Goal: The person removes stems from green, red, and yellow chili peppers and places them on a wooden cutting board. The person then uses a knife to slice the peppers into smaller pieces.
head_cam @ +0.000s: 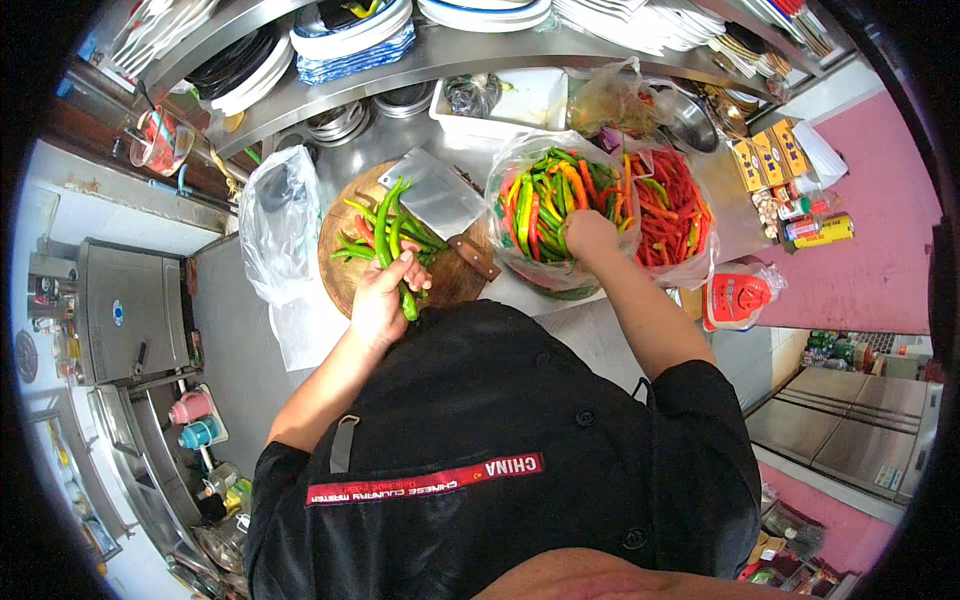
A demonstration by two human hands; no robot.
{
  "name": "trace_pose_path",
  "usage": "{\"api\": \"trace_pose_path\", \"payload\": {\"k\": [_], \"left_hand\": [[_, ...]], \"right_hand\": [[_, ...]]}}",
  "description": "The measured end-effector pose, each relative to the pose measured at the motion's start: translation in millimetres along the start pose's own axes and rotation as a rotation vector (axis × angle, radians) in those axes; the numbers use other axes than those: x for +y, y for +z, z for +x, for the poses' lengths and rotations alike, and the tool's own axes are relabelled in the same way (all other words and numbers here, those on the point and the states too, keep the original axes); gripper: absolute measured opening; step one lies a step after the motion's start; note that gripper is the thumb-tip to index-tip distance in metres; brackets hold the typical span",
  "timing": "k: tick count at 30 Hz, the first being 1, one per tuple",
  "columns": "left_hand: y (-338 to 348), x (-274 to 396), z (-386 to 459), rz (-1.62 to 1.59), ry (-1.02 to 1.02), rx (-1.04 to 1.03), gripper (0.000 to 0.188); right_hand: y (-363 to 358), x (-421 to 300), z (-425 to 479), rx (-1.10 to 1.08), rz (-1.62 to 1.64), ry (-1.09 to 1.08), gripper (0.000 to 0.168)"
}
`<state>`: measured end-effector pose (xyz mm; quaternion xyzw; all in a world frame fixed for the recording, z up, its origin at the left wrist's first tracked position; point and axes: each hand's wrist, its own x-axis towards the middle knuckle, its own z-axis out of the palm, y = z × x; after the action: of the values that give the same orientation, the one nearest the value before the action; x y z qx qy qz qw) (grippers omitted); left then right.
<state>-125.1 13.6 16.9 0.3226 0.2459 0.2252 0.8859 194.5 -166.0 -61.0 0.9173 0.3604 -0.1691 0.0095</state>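
Note:
My left hand (382,296) grips a few long green chili peppers (390,225) over a round wooden chopping board (336,285). Loose green chilies and a red one lie on the board beneath. A cleaver (435,196) rests across the board's far right part, its wooden handle towards me. My right hand (592,236) reaches into a clear plastic bag (496,180) full of green, red and orange chilies (555,187). Its fingertips are hidden among them, so I cannot tell whether they grip any. Mostly red chilies (667,217) fill another bag to the right.
Left of the board stands a crumpled clear plastic bag (277,225). A white plastic tub (551,97) sits behind, below a steel shelf (480,54) stacked with plates. At right are a metal bowl (690,124), yellow boxes (772,157) and a red-and-white bag (739,296).

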Motion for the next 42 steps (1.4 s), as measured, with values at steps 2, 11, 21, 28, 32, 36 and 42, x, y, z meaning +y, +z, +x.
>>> {"api": "trace_pose_path", "payload": {"k": [2,11,21,28,32,36,42], "left_hand": [[-1.1,-0.3,2.2,-0.003,0.005,0.004,0.018],[2.6,-1.9,4.4,0.031,-0.023,-0.019,0.019],[-12.5,-2.3,4.7,-0.086,-0.011,-0.012,0.014],[-1.2,-6.0,17.7,-0.178,-0.138,-0.177,0.019],[20.9,-1.4,14.0,-0.319,-0.095,-0.233,0.030],[3.3,3.8,6.4,-0.291,0.059,-0.179,0.021],[-5.8,2.6,-1.7,-0.119,0.221,-0.125,0.021]], "right_hand": [[-1.4,-9.7,0.0,0.040,0.011,-0.075,0.023],[2.1,-55.6,44.3,0.230,0.363,-0.016,0.042],[-23.4,-31.2,13.9,0.343,0.884,0.052,0.039],[-92.0,-92.9,-86.7,0.653,1.275,-0.343,0.021],[-66.2,-137.3,-105.6,0.323,0.951,-0.732,0.022],[-43.6,-161.2,-108.1,0.199,1.119,-0.848,0.029],[-1.7,-145.1,-90.9,-0.122,1.022,-0.648,0.028]]}}
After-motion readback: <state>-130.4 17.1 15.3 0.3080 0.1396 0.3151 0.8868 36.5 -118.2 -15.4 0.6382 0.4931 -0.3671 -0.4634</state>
